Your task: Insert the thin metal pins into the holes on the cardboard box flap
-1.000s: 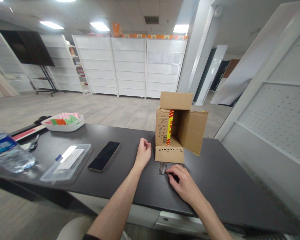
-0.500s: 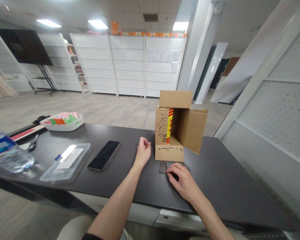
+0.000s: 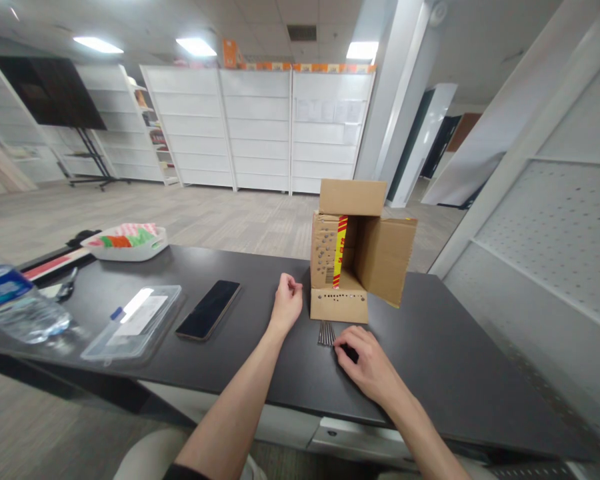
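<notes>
On the dark table stands an open cardboard box (image 3: 325, 250), its mouth facing me and a strip of yellow and red tape along its left flap. Several round grey spots dot that flap, and a row of small dark holes runs across the bottom flap (image 3: 337, 309). A row of thin metal nails (image 3: 325, 333) lies side by side just in front of it. My right hand (image 3: 367, 363) pinches at the right end of this row, thumb and forefinger on a nail. Left of the box, my left hand (image 3: 287, 303) rests with curled fingers; whatever they hold is hidden.
A phone (image 3: 209, 310) and a clear plastic case (image 3: 133, 323) lie to the left. Beyond them are a water bottle (image 3: 17, 303) and a white basket (image 3: 125, 250) with colourful contents. A white perforated panel (image 3: 565, 200) rises on the right.
Both hands keep almost the same places and poses. The whole view has shifted very slightly; the box and nails have not moved on the table.
</notes>
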Tool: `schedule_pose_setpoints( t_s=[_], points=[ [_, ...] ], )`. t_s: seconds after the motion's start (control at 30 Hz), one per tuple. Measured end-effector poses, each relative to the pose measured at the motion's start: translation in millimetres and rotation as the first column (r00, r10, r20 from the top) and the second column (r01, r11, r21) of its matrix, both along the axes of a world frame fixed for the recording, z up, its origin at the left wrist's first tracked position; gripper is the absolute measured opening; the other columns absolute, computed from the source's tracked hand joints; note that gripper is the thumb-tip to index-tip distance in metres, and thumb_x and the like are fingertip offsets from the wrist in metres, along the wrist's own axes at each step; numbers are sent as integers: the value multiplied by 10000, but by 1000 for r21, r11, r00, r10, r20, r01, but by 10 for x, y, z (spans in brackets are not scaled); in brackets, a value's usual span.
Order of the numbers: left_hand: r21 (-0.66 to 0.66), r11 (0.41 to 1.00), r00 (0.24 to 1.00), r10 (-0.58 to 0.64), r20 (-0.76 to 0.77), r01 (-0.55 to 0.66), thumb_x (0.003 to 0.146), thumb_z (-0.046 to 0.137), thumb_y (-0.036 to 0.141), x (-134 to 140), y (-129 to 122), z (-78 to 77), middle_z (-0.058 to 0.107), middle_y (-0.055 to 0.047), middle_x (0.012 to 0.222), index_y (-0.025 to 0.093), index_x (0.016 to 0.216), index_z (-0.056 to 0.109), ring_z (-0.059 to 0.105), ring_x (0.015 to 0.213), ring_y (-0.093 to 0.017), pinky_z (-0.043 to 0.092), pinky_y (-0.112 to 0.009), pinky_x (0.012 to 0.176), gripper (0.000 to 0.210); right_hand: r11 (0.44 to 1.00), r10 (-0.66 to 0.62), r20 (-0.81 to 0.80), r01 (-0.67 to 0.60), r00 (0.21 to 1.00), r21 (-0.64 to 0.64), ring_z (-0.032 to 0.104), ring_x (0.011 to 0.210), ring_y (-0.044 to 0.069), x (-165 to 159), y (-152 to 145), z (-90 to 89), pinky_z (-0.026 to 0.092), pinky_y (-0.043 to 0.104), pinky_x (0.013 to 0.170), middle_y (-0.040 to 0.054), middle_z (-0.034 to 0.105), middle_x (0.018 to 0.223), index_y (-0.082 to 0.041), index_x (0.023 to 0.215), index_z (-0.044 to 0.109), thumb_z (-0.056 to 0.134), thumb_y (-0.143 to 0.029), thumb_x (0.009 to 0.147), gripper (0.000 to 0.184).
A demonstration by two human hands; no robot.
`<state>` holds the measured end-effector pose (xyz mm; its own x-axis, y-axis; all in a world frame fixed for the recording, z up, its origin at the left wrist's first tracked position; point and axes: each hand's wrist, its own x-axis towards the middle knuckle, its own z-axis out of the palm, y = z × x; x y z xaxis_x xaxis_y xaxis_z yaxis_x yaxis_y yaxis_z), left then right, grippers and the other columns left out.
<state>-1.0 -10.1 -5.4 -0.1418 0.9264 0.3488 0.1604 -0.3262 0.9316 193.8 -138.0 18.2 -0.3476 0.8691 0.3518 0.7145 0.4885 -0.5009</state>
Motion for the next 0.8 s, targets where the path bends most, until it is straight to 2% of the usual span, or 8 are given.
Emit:
schedule_pose_setpoints(
  t_s=[0.27, 0.8],
  points=[
    [0, 1000, 1000, -1, -6, 1, 822, 493, 218, 6, -14, 26, 446, 46, 716, 208, 801, 346, 453, 637, -86, 354, -212, 638, 148, 1000, 12, -12, -12, 1000, 11, 583, 861, 189, 0, 14, -14, 436, 333, 799, 37, 639, 900, -221, 912, 631, 514, -184, 898, 124],
    [1, 1000, 1000, -1, 1, 1, 826, 497, 222, 8, -19, 35, 389, 56, 697, 206, 796, 340, 372, 585, -73, 305, -198, 577, 161, 1000, -2, -20, 2, 1000, -4, 576, 864, 195, 8, 40, -63, 443, 340, 797, 54, 628, 913, -212, 915, 630, 482, -218, 931, 150]
  ],
)
